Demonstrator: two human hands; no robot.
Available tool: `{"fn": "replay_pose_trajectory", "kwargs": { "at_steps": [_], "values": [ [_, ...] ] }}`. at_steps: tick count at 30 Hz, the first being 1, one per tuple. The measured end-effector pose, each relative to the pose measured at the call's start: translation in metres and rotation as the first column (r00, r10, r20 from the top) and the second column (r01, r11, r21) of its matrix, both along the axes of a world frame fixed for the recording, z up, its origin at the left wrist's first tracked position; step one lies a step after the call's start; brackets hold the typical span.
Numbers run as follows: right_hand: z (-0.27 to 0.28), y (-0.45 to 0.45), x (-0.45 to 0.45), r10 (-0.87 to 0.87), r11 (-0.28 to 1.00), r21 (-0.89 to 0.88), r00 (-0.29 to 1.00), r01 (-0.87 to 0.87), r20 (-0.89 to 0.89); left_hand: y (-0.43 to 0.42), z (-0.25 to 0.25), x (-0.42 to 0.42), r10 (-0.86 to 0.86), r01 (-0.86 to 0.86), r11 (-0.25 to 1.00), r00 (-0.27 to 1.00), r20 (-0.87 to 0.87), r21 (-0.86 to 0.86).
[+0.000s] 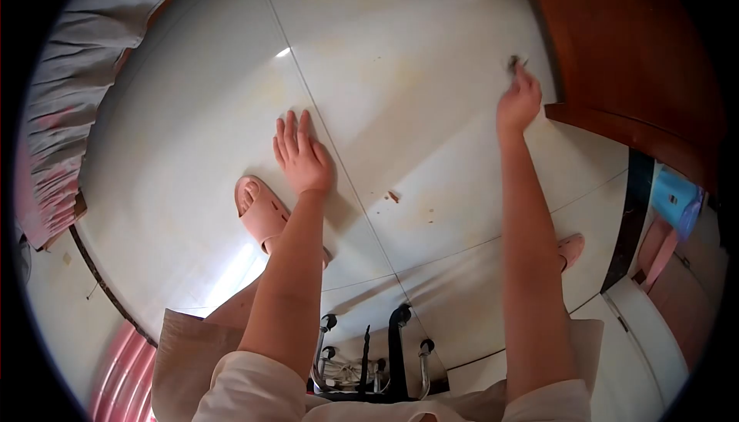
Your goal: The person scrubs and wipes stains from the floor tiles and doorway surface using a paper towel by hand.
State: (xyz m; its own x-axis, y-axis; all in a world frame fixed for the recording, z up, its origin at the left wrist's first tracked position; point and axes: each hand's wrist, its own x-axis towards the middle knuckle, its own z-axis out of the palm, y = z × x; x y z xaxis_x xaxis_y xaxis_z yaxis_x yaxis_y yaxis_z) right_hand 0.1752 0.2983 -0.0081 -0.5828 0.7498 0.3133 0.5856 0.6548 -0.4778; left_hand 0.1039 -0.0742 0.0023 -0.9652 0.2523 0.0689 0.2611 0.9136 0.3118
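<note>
My right hand (pixel 520 105) is reached out low over the tiled floor (pixel 369 60), close to the red-brown wooden furniture. Its fingers are pinched at a small dark clump (pixel 514 61), blurred and too small to name. My left hand (pixel 302 159) has its fingers stretched out, palm down, at the floor beside a pink slipper (pixel 262 214); whether it presses on the tile I cannot tell. Between the two arms lies a small reddish-brown scrap (pixel 392 197), with a few crumbs (pixel 431 220) near it.
Wooden furniture (pixel 616 45) stands at the right, a blue packet (pixel 673 197) below it. Grey and pink ruffled fabric (pixel 100 29) hangs at the left. A wheeled metal base (pixel 396 345) stands behind my feet. The other slipper (pixel 571 250) is by my right forearm.
</note>
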Motion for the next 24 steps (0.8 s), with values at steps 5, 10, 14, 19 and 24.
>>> {"fn": "replay_pose_trajectory", "kwargs": {
  "at_steps": [5,10,14,19,24],
  "values": [
    [-0.018,-0.112,-0.109,0.355,0.934,0.027,0.915,-0.357,-0.190,-0.002,0.000,0.001,0.006,-0.005,1.000,1.000,0.021,-0.024],
    [0.000,-0.236,-0.022,0.700,0.668,-0.232,0.703,-0.707,-0.127,0.000,0.002,0.001,-0.001,0.001,1.000,1.000,0.029,0.010],
    [0.007,-0.203,0.065,0.770,0.543,-0.265,0.599,-0.796,-0.221,-0.001,0.009,0.002,0.001,0.001,1.000,0.997,0.079,-0.023],
    [0.030,-0.089,0.140,-0.099,0.982,-0.151,0.990,0.113,0.097,0.001,0.009,0.002,0.007,-0.008,1.000,0.998,0.067,0.013],
    [-0.006,-0.171,0.179,0.028,1.000,0.011,0.997,-0.029,0.071,0.001,0.004,0.003,0.000,0.000,1.000,1.000,0.015,0.009]
  ]
}}
